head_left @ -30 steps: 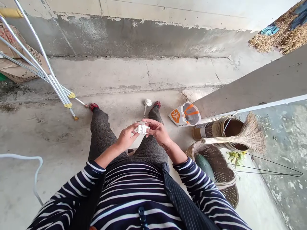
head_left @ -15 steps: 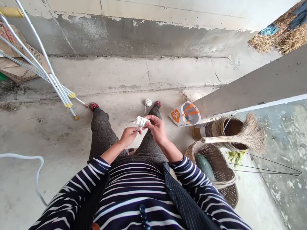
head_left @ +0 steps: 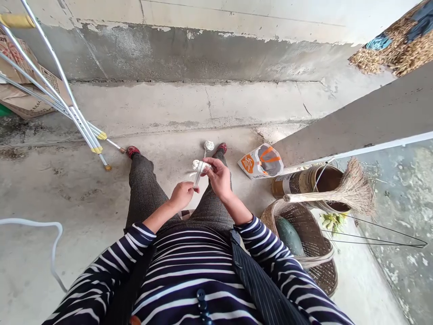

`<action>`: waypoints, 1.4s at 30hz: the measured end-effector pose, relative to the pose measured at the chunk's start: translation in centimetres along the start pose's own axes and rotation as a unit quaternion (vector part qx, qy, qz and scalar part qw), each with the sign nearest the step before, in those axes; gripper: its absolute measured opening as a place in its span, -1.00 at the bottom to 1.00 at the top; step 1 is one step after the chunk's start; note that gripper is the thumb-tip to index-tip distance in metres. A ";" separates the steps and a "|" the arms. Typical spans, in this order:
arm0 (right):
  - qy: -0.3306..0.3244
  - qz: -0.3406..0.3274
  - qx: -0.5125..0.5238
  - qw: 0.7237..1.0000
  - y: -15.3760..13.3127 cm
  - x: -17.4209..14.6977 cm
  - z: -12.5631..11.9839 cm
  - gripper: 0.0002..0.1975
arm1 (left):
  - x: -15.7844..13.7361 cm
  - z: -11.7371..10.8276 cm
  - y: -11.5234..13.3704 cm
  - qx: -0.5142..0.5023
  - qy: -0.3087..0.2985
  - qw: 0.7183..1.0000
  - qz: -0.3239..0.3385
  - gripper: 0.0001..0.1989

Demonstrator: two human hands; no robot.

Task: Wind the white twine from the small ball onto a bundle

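Note:
My right hand [head_left: 219, 178] is closed around a small bundle of white cord [head_left: 196, 165], held in front of my knees. The bundle has a rounded coil at its left side, and a short loose end pokes out there. My left hand [head_left: 182, 195], just below and to the left, pinches a white strand [head_left: 196, 181] that runs up to the bundle. On the floor beyond my hands, between my feet, lies a ball of white cord [head_left: 209, 146]. A strand from it leads toward my right hand; the fingers hide where it joins.
Aluminium crutches [head_left: 79, 118] lean at left by cardboard boxes [head_left: 43, 92]. To the right stand a white and orange bag [head_left: 248, 163], a bucket [head_left: 297, 184] with a straw broom [head_left: 353, 189] across it, and a wicker basket [head_left: 313, 225] holding a dark green melon [head_left: 288, 234]. A pale hose [head_left: 56, 243] lies at left.
My left hand has moved slightly down from the bundle, drawing the white strand out between the hands. My right hand has tilted and shifted a little; the ball on the floor stays put.

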State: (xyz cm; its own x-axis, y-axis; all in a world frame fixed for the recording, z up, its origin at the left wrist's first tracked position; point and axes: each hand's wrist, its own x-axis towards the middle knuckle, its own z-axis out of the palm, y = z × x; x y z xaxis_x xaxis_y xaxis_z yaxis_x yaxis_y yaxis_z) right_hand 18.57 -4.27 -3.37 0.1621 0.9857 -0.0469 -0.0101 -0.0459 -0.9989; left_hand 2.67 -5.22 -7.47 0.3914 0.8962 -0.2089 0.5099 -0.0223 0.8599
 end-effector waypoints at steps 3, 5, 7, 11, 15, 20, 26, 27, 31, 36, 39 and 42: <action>0.030 -0.111 -0.221 0.969 0.4 0.4 -0.7 -0.88 | -0.8 0.1 1.6 -0.039 -0.036 0.998 0.024 -0.69; 0.024 -0.158 -0.342 0.926 0.7 0.6 -1.3 -0.85 | -1.1 -0.5 2.5 -0.083 -0.065 0.994 0.008 -0.71; -0.005 -0.185 -0.434 0.882 0.8 0.6 -1.9 -0.83 | -1.1 -1.5 3.0 -0.148 -0.093 0.984 -0.015 -0.74; -0.086 -0.221 -0.539 0.808 0.3 0.3 -3.4 -0.81 | -0.5 -3.8 3.3 -0.263 -0.130 0.955 -0.049 -0.74; -0.162 -0.207 -0.552 0.791 -0.3 -0.4 -4.4 -0.85 | 0.6 -4.8 3.4 -0.327 -0.148 0.931 -0.058 -0.68; -0.238 -0.138 -0.425 0.862 -0.2 -1.2 -4.5 -0.84 | 2.4 -4.6 3.4 -0.310 -0.154 0.935 -0.076 -0.62; -0.243 0.012 -0.144 0.959 1.3 -1.5 -3.9 -0.90 | 4.7 -4.8 2.2 0.034 -0.069 0.996 -0.055 -0.67; -0.232 0.036 -0.089 0.968 1.5 -1.5 -3.7 -0.82 | 4.6 -4.8 1.9 0.069 -0.045 0.996 -0.023 -0.73; -0.185 0.089 0.074 0.976 1.8 -1.2 -2.7 -0.46 | 3.0 -4.3 1.3 0.018 0.047 0.993 0.110 -0.79; -0.183 0.071 0.090 0.976 0.2 -1.2 -1.8 -0.37 | 0.3 -3.5 1.4 -0.124 0.045 0.987 0.088 -0.61; -0.194 0.040 0.054 0.979 -1.1 -1.5 -0.8 -0.44 | -0.4 -3.3 2.1 -0.152 0.045 0.985 0.067 -0.64; -0.203 0.017 0.021 0.979 -2.6 -2.1 0.4 -0.50 | -0.8 -3.7 2.9 -0.148 0.062 0.985 0.055 -0.76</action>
State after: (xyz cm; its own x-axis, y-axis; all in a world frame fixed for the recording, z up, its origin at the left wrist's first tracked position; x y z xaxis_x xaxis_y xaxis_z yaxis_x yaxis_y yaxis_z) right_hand 17.87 -6.13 -0.69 -0.2455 0.9670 -0.0677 -0.0502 -0.0824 -0.9953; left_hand 1.05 -4.37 -3.08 0.3260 0.9432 -0.0648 0.2163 -0.0076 0.9763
